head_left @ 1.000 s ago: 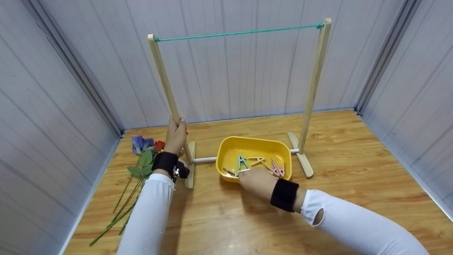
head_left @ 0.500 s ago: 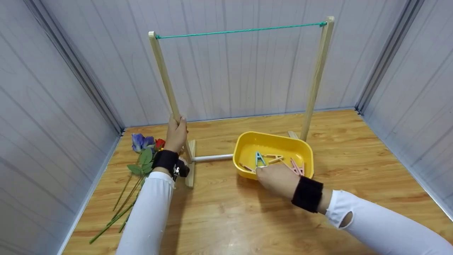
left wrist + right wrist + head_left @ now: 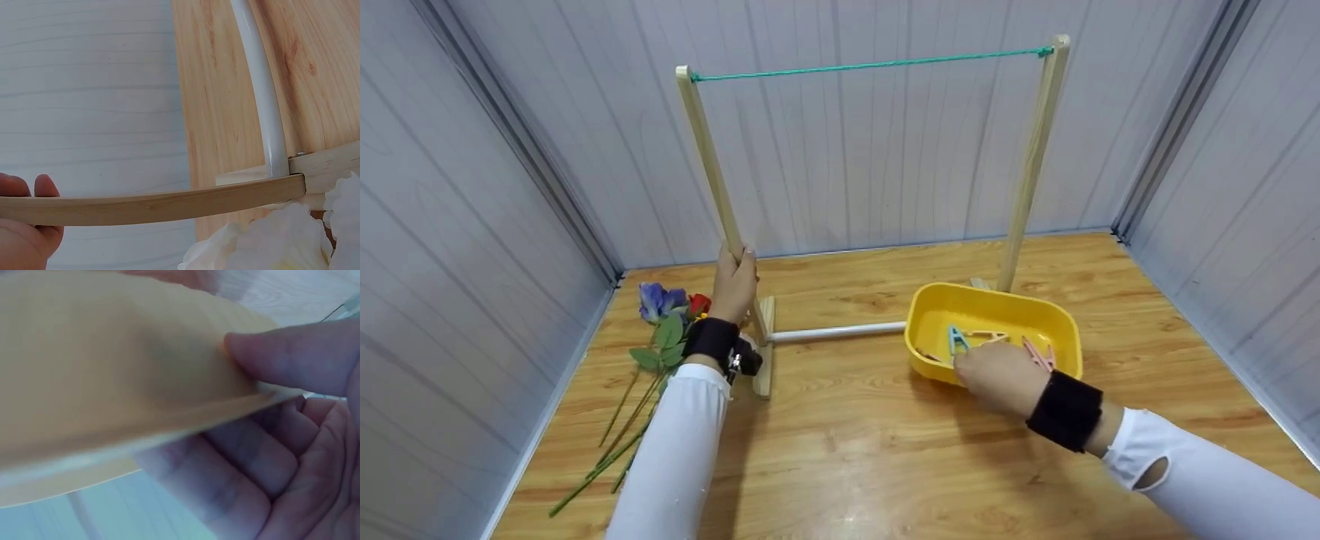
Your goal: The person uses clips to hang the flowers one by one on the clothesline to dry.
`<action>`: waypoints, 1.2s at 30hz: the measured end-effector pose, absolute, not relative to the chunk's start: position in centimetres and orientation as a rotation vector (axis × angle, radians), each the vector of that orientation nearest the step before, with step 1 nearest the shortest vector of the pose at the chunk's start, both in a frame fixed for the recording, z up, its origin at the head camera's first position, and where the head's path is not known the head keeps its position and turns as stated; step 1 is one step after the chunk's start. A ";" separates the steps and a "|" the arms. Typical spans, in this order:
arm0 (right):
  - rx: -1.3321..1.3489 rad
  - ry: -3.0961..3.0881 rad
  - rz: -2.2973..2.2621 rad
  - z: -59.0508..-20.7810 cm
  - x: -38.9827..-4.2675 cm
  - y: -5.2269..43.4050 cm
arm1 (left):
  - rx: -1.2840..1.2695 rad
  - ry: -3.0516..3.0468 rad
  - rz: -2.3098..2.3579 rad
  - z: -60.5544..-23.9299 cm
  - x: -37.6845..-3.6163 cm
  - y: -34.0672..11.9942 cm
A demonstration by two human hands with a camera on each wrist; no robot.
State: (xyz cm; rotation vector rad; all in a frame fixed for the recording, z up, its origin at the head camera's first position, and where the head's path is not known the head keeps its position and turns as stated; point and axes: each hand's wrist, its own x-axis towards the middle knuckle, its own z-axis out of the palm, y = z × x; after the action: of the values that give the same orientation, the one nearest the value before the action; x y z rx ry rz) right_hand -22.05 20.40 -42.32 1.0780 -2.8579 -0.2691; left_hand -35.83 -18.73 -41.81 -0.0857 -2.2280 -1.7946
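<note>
My left hand (image 3: 733,289) grips the lower part of the left wooden post (image 3: 708,157) of an upright frame. In the left wrist view the fingers and thumb wrap the post (image 3: 152,208). My right hand (image 3: 1005,376) pinches the near rim of a yellow plastic basin (image 3: 924,315). The right wrist view shows the thumb (image 3: 292,354) inside the basin wall (image 3: 112,354) and the fingers curled outside. Inside the basin lie several clothespins, among them a blue clothespin (image 3: 957,340) and a pink clothespin (image 3: 1037,352), partly hidden by the hand.
A green cord (image 3: 870,65) spans the tops of both posts, including the right post (image 3: 1031,165). A white rod (image 3: 840,331) joins the feet, its right end hidden behind the basin. Artificial flowers (image 3: 660,304) lie at the left on the wooden table (image 3: 840,450). White-grey panels (image 3: 870,172) surround it.
My right hand has slid the basin to the right, from the middle of the frame to before the right post. The left hand keeps its hold on the left post.
</note>
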 end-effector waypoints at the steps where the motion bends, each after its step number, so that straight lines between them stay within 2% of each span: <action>1: 1.080 -2.856 -0.281 -42.3 -22.0 20.8 | -0.084 -2.228 -1.797 -41.9 -35.8 -18.7; 26: 0.897 -3.109 -0.412 -41.5 -20.3 28.9 | -0.089 -2.223 -1.778 -42.0 -35.7 -18.6; 36: 0.730 -3.190 -0.263 -41.4 -22.1 31.3 | -0.077 -2.229 -1.783 -41.8 -35.6 -18.8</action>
State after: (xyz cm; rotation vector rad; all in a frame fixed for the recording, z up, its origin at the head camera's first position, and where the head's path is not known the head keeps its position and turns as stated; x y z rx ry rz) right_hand -22.08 31.29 -41.44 0.7303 -3.1898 -0.2628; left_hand -35.63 -18.78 -41.82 -0.0772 -2.2289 -1.7827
